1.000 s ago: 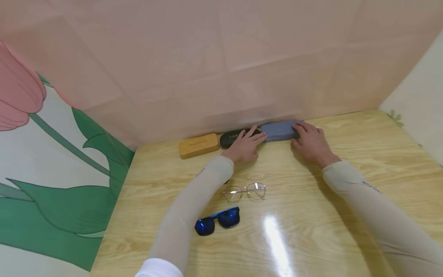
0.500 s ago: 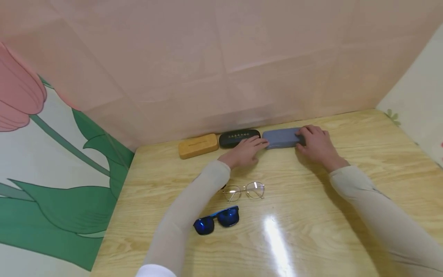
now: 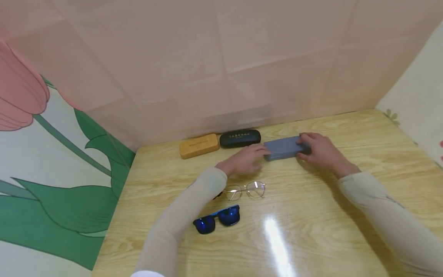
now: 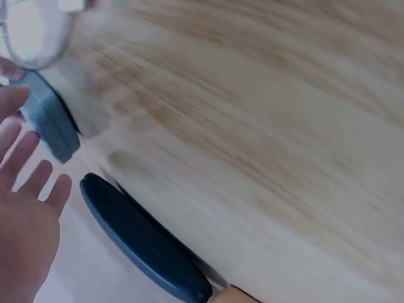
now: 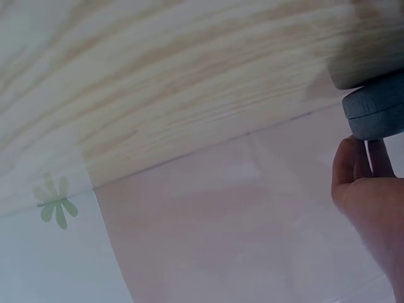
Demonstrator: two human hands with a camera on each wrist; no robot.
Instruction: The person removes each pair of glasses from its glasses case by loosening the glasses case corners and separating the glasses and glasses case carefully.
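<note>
A blue-grey glasses case (image 3: pixel 283 148) lies on the wooden table (image 3: pixel 346 215), a little in front of the back wall. My right hand (image 3: pixel 307 144) grips its right end, fingers over the far side and thumb on the near side. In the right wrist view the case end (image 5: pixel 377 111) shows just above my fingertips (image 5: pixel 356 165). My left hand (image 3: pixel 258 153) reaches to the case's left end with straight fingers. The left wrist view shows those fingers (image 4: pixel 28 173) spread beside the case (image 4: pixel 49 123).
A black case (image 3: pixel 240 138) and a tan case (image 3: pixel 199 145) lie along the pink back wall. Wire-framed glasses (image 3: pixel 245 190) and blue sunglasses (image 3: pixel 217 220) lie nearer me, partly under my left forearm. The table's left edge meets a floral wall.
The blue-grey case has slid away from the wall toward me with both hands. My left hand has left the black case, which now shows whole.
</note>
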